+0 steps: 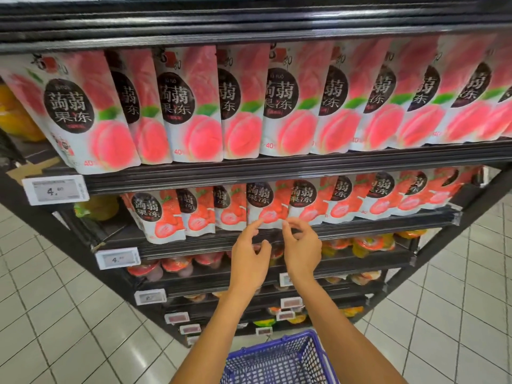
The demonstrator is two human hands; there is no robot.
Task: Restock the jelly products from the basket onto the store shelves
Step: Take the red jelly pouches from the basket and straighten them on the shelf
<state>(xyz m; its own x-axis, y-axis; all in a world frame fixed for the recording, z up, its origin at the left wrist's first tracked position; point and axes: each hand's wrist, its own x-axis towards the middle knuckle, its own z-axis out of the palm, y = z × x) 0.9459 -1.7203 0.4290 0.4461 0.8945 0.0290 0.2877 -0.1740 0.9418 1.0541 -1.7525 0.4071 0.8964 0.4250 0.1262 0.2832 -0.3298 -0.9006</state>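
Obs.: black shelf unit, 2 upper tiers stocked with stand-up pouches. Tier 1 holds a full row of peach jelly pouches, overlapped and leaning left. Tier 2 holds strawberry jelly pouches in the same overlapped row. Lower tiers hold jelly cups with red and orange-yellow tops, mostly hidden behind the shelf lips and both forearms. Blue mesh basket sits on the floor below the arms; its lower part is cut off by the frame edge, and only mesh shows in the visible part. Left hand is relaxed with fingers apart, its index fingertip touching the bottom edge of 1 centre pouch on tier 2. Right hand is just beside it at the same pouch's lower edge, fingers curled and blurred; I cannot tell whether it pinches the pouch. Price tag reads "4.", the rest illegible. Yellow packs at far left are cut off and blurred.
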